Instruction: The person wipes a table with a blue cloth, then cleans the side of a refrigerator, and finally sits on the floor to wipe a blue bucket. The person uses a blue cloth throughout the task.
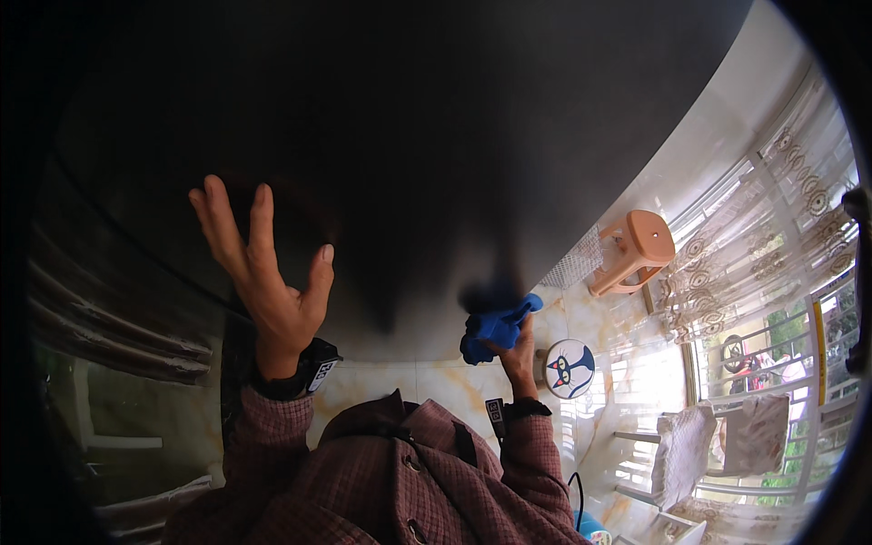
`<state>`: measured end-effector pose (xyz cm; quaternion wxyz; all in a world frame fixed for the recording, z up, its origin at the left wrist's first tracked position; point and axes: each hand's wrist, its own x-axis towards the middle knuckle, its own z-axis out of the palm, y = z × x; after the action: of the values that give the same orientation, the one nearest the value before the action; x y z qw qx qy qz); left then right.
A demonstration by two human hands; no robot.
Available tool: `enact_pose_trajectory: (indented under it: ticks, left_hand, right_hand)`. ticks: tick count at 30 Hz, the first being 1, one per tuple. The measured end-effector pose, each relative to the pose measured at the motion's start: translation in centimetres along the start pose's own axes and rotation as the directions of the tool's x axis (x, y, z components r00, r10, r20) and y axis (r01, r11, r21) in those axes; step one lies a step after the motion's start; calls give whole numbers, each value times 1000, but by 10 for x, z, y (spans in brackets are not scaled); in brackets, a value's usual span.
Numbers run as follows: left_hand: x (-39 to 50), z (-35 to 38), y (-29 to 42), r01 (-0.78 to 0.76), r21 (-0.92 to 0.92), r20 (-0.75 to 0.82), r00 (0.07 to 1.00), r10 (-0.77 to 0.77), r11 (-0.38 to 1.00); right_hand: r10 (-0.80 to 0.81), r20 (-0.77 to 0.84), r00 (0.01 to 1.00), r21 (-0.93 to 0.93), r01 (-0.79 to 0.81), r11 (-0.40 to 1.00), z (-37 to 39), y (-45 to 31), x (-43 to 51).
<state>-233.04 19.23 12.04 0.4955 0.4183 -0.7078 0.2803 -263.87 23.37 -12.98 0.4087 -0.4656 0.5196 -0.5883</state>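
A large dark, glossy panel fills the view before me and reflects dimly. My right hand grips a crumpled blue cloth close against its lower part, and a blurred blue reflection shows just above the cloth. To the left, my left hand is raised with its fingers spread and holds nothing. Whether its fingertips touch the panel, I cannot tell. Black bands with small printed tags sit on both wrists.
On the marbled tile floor stand a round stool with a cat picture and an orange plastic stool. Beside the latter is a white mesh basket. A covered chair and patterned curtains line the windows at right.
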Motion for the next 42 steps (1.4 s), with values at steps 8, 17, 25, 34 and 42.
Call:
enact_pose_trajectory:
  ticks: [8,17,25,34,42]
  left_hand:
    - [0,-2,-1,-22,42,20,1000,21,999]
    - [-3,3,-9,-45,13,-21,999,45,999]
    - [-4,-4,-18,-83,41,34,996,82,996]
    - [-6,-1,-9,-25,82,64,998,20,996]
    - [-1,0,-3,-31,87,55,998,27,996]
  right_hand:
    - [332,-16,943,-496,-296,816,-11,26,-11]
    - [612,408,677,-214,-581,785,133,-9,-18]
    - [617,544,569,-120,-675,728,163,14,-29]
    - [289,-8,957,57,-288,956,-17,-29,-11]
    - [-277,-33,960,-224,263,938,-8,-124,24]
